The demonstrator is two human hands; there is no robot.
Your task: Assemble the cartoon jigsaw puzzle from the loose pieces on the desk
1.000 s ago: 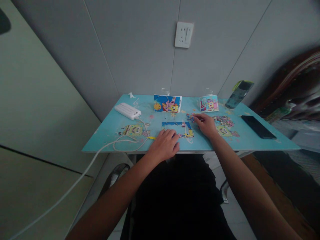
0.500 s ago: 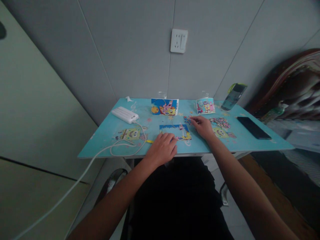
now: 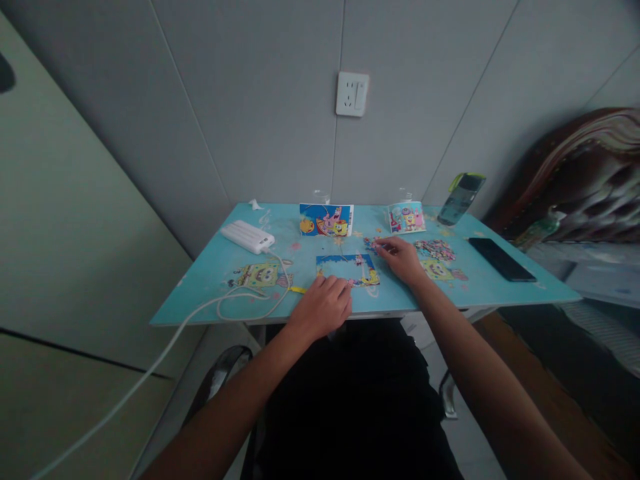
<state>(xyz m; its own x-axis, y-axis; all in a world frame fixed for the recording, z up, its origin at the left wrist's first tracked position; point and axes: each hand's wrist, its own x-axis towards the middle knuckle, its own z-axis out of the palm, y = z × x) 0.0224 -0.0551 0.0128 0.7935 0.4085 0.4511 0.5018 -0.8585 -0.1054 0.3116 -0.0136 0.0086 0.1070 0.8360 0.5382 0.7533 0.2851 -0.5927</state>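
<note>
Narrowly passable between puzzle border (image 3: 371,275) and picture card (image 3: 326,220), wider over bare tabletop (image 3: 493,293) before the phone (image 3: 501,259), but hampered at left by looped white cable (image 3: 173,345).

Two bare forearms: left forearm (image 3: 240,407) toward 7 o'clock, right forearm (image 3: 465,353) toward 4 o'clock. Both slim, smooth in outline, tapering to narrow wrists. Left hand (image 3: 323,307) and right hand (image 3: 400,260) bare too, fingers slender; nails too small to make out. At 6 o'clock, black clothing (image 3: 350,400) over the lap, matte, right edge wavy with loose folds; weave and seams lost in shadow.
</note>
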